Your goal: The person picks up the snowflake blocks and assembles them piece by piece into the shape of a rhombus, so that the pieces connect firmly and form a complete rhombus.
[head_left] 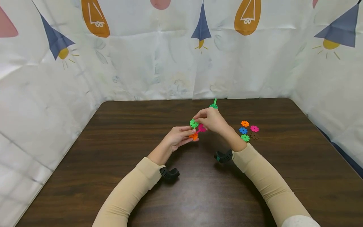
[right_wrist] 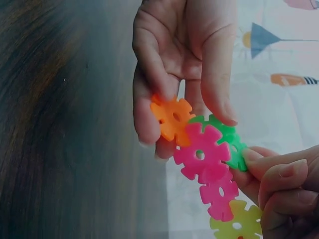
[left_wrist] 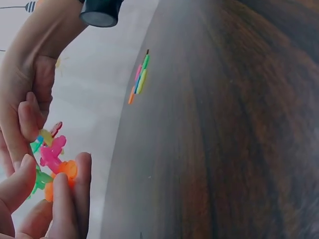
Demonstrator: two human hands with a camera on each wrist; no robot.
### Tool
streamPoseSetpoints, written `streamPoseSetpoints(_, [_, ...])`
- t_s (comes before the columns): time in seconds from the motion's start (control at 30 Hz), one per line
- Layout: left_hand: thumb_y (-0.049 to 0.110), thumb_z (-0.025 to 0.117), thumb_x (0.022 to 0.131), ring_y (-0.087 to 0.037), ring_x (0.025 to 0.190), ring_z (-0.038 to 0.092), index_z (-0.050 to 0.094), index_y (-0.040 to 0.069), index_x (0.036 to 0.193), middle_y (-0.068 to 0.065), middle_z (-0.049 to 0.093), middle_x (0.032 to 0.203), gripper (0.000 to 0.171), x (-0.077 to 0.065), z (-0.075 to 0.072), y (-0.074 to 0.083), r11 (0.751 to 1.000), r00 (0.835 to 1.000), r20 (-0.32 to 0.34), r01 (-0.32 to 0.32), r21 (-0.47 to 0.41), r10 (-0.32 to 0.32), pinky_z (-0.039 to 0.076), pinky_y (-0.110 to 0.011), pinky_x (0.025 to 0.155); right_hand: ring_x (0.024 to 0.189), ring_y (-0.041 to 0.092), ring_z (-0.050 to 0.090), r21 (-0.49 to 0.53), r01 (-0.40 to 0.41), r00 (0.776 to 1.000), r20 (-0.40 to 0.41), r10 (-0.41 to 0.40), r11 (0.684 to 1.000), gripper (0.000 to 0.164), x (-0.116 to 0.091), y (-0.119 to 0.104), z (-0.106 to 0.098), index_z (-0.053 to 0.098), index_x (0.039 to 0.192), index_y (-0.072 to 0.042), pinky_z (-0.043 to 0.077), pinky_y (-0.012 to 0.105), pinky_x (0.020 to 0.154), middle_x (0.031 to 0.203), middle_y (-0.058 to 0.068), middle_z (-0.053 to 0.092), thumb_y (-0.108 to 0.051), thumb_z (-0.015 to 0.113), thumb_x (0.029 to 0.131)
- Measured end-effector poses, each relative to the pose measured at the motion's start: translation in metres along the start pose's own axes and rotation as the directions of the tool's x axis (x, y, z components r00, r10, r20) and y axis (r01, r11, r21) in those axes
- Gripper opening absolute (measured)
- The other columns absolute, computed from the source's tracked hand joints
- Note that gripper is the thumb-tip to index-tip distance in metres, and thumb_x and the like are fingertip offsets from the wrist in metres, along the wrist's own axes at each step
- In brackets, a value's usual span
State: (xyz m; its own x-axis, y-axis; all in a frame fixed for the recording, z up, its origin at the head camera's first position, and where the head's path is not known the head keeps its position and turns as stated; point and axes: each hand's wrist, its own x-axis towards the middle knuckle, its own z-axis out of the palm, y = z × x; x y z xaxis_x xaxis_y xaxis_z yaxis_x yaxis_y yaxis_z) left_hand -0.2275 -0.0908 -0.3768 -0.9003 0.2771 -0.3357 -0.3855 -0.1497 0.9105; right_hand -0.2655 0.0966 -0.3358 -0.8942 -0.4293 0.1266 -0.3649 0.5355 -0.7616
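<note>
Several flower-shaped notched plastic discs are joined in a chain between the two hands. My left hand (head_left: 177,137) holds its near end, with fingers around the orange disc (right_wrist: 174,118). My right hand (head_left: 212,119) pinches the green disc (right_wrist: 234,144) at its edge, beside the orange one. Two pink discs (right_wrist: 202,152) and a yellow disc (right_wrist: 237,221) follow along the chain in the right wrist view. In the head view the right hand hides part of the chain, and a green piece (head_left: 214,105) shows beyond it; whether it is joined cannot be told.
Loose discs lie flat on the dark wooden table (head_left: 127,126) to the right: orange (head_left: 245,123), pink (head_left: 254,128), blue (head_left: 243,130), brown (head_left: 254,136) and green (head_left: 245,137). A patterned white curtain (head_left: 170,69) hangs behind the table.
</note>
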Motion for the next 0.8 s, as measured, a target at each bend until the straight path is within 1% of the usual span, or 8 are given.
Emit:
streamPoseSetpoints(0.1, [0.005,0.063,0.102,-0.020,0.081,0.077,0.060,-0.008,0.137,-0.008,0.074,0.096,0.038,0.0014,-0.0002,0.0001,1.000,1.000,0.007,0.012,0.003,-0.013,0.055,-0.016,0.066,0.042,0.016,0.046,0.005,-0.005,1.000,0.006,0.005,1.000,0.012,0.0004,0.0014,-0.0004,0.078,0.106,-0.001,0.038,0.025,0.046,0.092,0.010,0.076,-0.006,0.070,0.098])
streamPoseSetpoints(0.2, [0.006,0.064,0.102,-0.020,0.081,0.076,0.060,-0.007,0.137,-0.008,0.074,0.098,0.038,0.0027,-0.0003,-0.0005,1.000,1.000,0.006,0.030,0.000,-0.030,0.055,-0.016,0.066,0.042,0.016,0.046,0.011,-0.014,1.000,0.012,0.014,1.000,0.012,0.0006,0.0030,-0.0007,0.077,0.106,-0.002,0.039,0.025,0.046,0.088,0.008,0.076,-0.007,0.070,0.098])
streamPoseSetpoints(0.3, [0.008,0.065,0.102,-0.020,0.082,0.076,0.061,-0.005,0.136,-0.010,0.074,0.102,0.037,0.0037,0.0002,-0.0008,0.999,0.999,-0.002,0.041,0.004,-0.041,0.056,-0.017,0.067,0.042,0.016,0.046,0.010,-0.017,1.000,0.014,0.017,1.000,0.012,0.0012,0.0043,-0.0009,0.077,0.106,-0.002,0.039,0.026,0.046,0.087,0.008,0.076,-0.006,0.070,0.098])
streamPoseSetpoints(0.37, [0.009,0.066,0.101,-0.020,0.082,0.076,0.062,-0.003,0.136,-0.012,0.073,0.108,0.037,0.0040,0.0003,-0.0013,0.999,0.999,-0.003,0.041,0.006,-0.041,0.057,-0.019,0.069,0.042,0.016,0.046,0.010,-0.018,1.000,0.014,0.018,1.000,0.012,0.0018,0.0045,-0.0003,0.077,0.106,-0.002,0.040,0.026,0.046,0.088,0.008,0.076,-0.006,0.069,0.098])
streamPoseSetpoints(0.5, [0.008,0.064,0.102,-0.019,0.083,0.075,0.059,0.001,0.140,-0.019,0.067,0.124,0.038,0.0043,0.0010,-0.0023,1.000,1.000,0.012,0.016,-0.004,-0.016,0.059,-0.023,0.072,0.042,0.015,0.046,0.002,-0.026,1.000,0.015,0.026,1.000,0.012,0.0033,0.0039,0.0022,0.077,0.106,-0.002,0.040,0.025,0.046,0.092,0.010,0.076,-0.004,0.068,0.098])
streamPoseSetpoints(0.6, [0.006,0.061,0.103,-0.018,0.083,0.075,0.056,0.001,0.141,-0.024,0.062,0.134,0.039,0.0038,0.0008,-0.0039,1.000,1.000,0.030,-0.009,-0.008,0.009,0.059,-0.024,0.074,0.041,0.013,0.046,-0.016,-0.026,0.999,0.022,0.027,1.000,0.012,0.0044,0.0038,0.0043,0.077,0.106,-0.002,0.041,0.025,0.046,0.093,0.010,0.076,-0.004,0.068,0.099])
streamPoseSetpoints(0.7, [0.006,0.060,0.104,-0.017,0.085,0.075,0.055,0.001,0.142,-0.027,0.058,0.138,0.039,0.0032,0.0007,-0.0051,1.000,0.998,0.047,-0.031,0.003,0.031,0.058,-0.023,0.074,0.041,0.015,0.048,-0.029,-0.018,0.999,0.027,0.019,0.999,0.011,0.0049,0.0040,0.0049,0.077,0.106,-0.002,0.042,0.026,0.046,0.094,0.010,0.076,-0.004,0.069,0.098])
streamPoseSetpoints(0.8, [0.006,0.060,0.104,-0.018,0.086,0.075,0.056,0.000,0.141,-0.028,0.059,0.137,0.038,0.0024,0.0006,-0.0054,0.999,0.997,0.061,-0.051,0.013,0.050,0.058,-0.023,0.075,0.043,0.023,0.051,-0.037,-0.009,0.999,0.031,0.010,0.999,0.011,0.0049,0.0041,0.0048,0.076,0.107,-0.003,0.043,0.026,0.047,0.096,0.010,0.076,-0.005,0.071,0.097])
